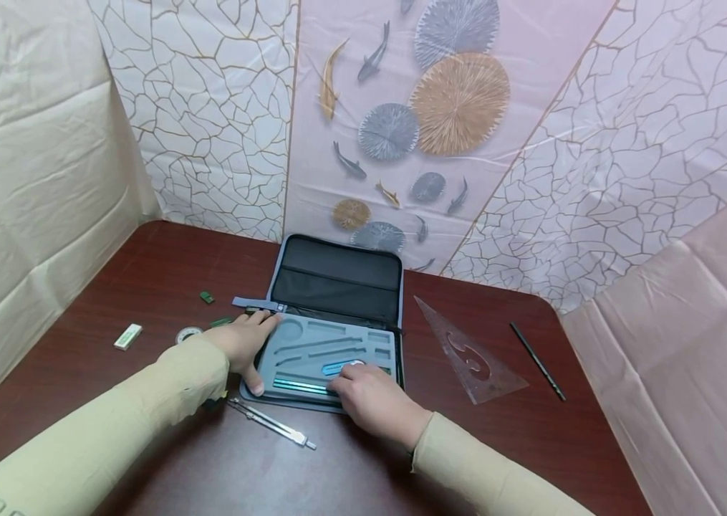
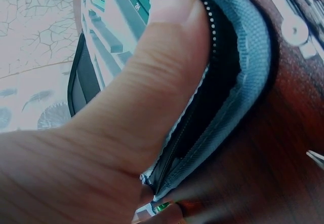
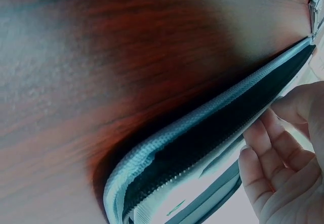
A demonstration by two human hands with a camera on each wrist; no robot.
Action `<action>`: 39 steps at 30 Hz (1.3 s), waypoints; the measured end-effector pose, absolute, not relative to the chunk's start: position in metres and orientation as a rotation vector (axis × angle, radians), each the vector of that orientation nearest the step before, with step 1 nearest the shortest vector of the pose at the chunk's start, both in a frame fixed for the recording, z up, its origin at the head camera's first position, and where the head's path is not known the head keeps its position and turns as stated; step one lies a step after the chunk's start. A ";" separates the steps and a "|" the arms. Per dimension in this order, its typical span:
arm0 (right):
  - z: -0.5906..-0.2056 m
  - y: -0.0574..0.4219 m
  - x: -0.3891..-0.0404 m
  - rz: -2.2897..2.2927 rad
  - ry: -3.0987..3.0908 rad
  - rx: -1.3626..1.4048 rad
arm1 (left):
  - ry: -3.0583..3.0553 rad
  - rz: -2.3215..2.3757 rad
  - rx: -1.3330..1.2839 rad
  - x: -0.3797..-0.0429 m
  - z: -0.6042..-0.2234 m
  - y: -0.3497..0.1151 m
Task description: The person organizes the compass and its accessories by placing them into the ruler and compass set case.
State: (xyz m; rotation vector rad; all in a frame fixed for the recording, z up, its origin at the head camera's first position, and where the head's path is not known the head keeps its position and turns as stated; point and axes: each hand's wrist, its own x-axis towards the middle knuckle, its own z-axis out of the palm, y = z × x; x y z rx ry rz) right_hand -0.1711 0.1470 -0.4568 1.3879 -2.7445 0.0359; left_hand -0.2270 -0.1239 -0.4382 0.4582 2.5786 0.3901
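Observation:
An open blue-grey zip case [image 1: 337, 279] holds a grey moulded tray [image 1: 311, 330] with shaped slots. My left hand [image 1: 247, 340] rests over the tray's left side, fingers toward the back corner. In the left wrist view, its thumb [image 2: 162, 46] presses by the zipped edge. Dark green pencils [image 1: 299, 386] lie in the front slot. My right hand [image 1: 379, 401] has curled fingers and pinches at the pencils' right end; its fingertips partly hide the contact. Just behind them, a small blue item [image 1: 335, 367] sits in the tray.
A silver compass [image 1: 269, 423] lies before the case. To the right are a clear set square [image 1: 469, 358] and a dark pencil [image 1: 537, 360]. On the left lie a white eraser [image 1: 127, 336], a small green piece [image 1: 206, 297] and a round item [image 1: 188, 334] partly behind my sleeve.

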 end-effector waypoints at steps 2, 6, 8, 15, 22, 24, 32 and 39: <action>-0.456 0.148 -0.171 0.055 -2.742 1.392 | 2.575 0.387 0.458 -0.227 -0.439 -0.124; -0.450 0.154 -0.175 0.132 -2.736 1.391 | 2.574 0.382 0.462 -0.227 -0.439 -0.124; -0.446 0.162 -0.179 0.170 -2.734 1.367 | 2.576 0.380 0.466 -0.227 -0.438 -0.124; -0.430 0.205 -0.197 0.283 -2.839 1.118 | 2.579 0.370 0.471 -0.227 -0.437 -0.122; -0.425 0.259 -0.217 0.306 -2.966 0.714 | 2.578 0.374 0.461 -0.227 -0.436 -0.122; -0.425 0.279 -0.223 0.315 -2.976 0.638 | 2.578 0.369 0.462 -0.227 -0.436 -0.122; -0.431 0.358 -0.237 0.277 -3.009 0.419 | 2.571 0.370 0.452 -0.228 -0.437 -0.121; -0.441 0.408 -0.237 0.254 -3.059 0.247 | 2.572 0.353 0.451 -0.228 -0.438 -0.121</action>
